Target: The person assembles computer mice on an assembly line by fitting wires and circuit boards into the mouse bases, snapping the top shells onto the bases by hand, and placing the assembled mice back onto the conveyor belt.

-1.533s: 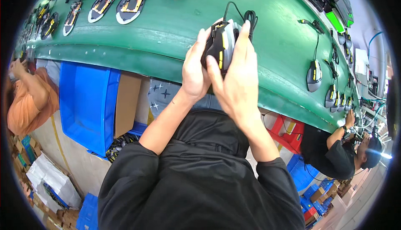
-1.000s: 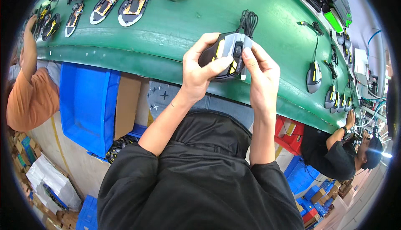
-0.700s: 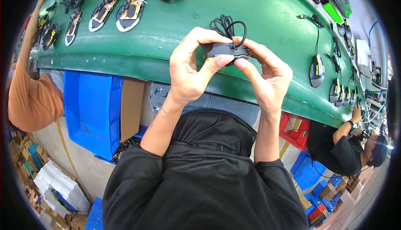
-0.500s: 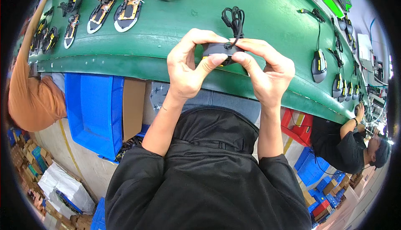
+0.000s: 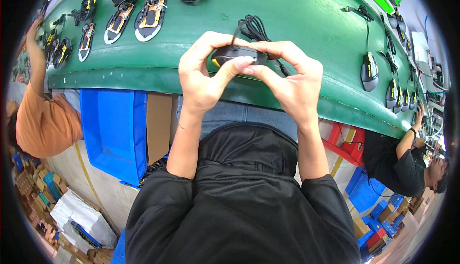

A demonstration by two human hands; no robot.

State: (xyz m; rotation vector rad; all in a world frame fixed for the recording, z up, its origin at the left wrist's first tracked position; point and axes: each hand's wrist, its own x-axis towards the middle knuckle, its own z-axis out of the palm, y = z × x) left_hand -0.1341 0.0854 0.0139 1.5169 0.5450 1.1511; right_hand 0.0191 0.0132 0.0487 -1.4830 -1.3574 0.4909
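At frame centre, black mouse [image 5: 233,54] is pinched between left hand [image 5: 203,74] and right hand [image 5: 292,79], long axis crosswise, coiled cable [image 5: 255,28] trailing above on green desk [image 5: 297,19].

The mouse [image 5: 238,55] looks like matt black plastic with a small glossy yellow accent, and its bundled cable [image 5: 256,28] like smooth black rubber. The green bench [image 5: 297,19] surface is smooth, faintly sheened, scuffed toward its near edge.

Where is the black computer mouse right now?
In the head view, the black mouse is top centre, pinched between the left hand and right hand, above the green belt.
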